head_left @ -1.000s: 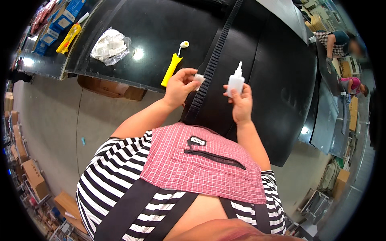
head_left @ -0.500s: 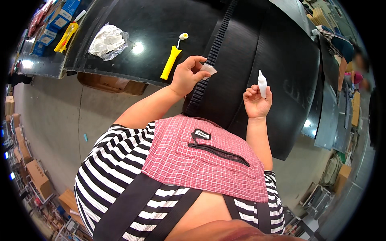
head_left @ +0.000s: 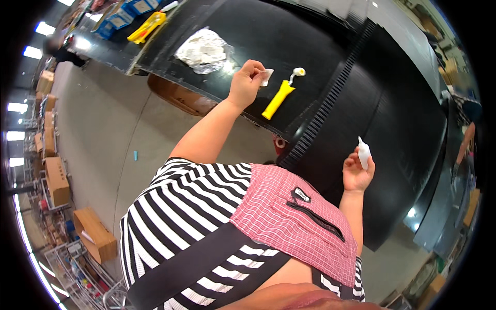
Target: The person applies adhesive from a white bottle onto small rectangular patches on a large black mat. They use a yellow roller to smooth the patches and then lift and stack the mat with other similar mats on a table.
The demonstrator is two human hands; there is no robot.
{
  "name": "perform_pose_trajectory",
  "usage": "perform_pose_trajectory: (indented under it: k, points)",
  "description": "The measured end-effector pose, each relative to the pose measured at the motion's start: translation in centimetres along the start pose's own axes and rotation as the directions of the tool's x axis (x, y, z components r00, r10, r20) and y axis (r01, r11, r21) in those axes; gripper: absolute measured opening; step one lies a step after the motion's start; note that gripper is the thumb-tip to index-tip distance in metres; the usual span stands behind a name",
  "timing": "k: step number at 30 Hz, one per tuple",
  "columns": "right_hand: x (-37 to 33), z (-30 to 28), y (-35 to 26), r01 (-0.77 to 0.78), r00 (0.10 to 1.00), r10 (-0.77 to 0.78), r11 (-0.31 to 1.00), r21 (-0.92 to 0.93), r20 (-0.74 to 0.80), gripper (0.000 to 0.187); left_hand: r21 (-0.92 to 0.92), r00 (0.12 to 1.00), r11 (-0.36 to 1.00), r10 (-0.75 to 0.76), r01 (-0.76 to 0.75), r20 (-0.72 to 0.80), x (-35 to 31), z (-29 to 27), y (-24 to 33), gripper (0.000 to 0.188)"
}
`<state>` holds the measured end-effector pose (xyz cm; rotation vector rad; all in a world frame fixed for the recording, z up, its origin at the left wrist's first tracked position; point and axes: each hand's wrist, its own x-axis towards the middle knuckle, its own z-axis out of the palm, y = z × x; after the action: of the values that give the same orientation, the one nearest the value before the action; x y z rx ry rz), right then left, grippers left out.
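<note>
Left hand pinches a small white sheet; right hand grips a white nozzle bottle;
the yellow-handled mini roller lies at four o'clock from left hand.

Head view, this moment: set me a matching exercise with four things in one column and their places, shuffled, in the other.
1. White bottle
2. Small white piece
3. Yellow-handled roller
4. Crumpled white bundle

A. On the black surface, left of the left hand
B. In the right hand
C. Between the left hand and the ribbed strip
D. In the left hand

Pairs: 1-B, 2-D, 3-C, 4-A.
</note>
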<state>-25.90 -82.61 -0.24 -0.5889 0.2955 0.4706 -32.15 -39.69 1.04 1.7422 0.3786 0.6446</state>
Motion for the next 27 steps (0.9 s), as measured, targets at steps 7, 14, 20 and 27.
perform_pose_trajectory:
  k: [7,14,20,27]
  points:
    - [1.0,-0.5,0.5,0.022,1.000,-0.024,0.995,-0.097,-0.020,0.040,0.318,0.978,0.941,0.165,-0.116,-0.132,1.5,-7.5,-2.3,0.008]
    - [1.0,-0.3,0.8,0.042,0.999,-0.046,0.991,-0.131,-0.029,0.039,0.582,0.921,0.795,0.337,-0.167,-0.196,3.3,-11.7,-4.8,0.009]
    - [1.1,-0.6,0.8,0.043,0.999,-0.042,0.992,-0.120,0.011,0.040,0.769,0.870,0.594,0.482,-0.235,-0.106,5.8,-13.5,-6.0,0.011]
    - [1.3,-1.6,1.1,0.033,0.998,-0.028,0.996,-0.079,0.063,0.046,0.769,0.877,0.588,0.474,-0.250,-0.077,5.1,-12.6,-4.6,0.008]
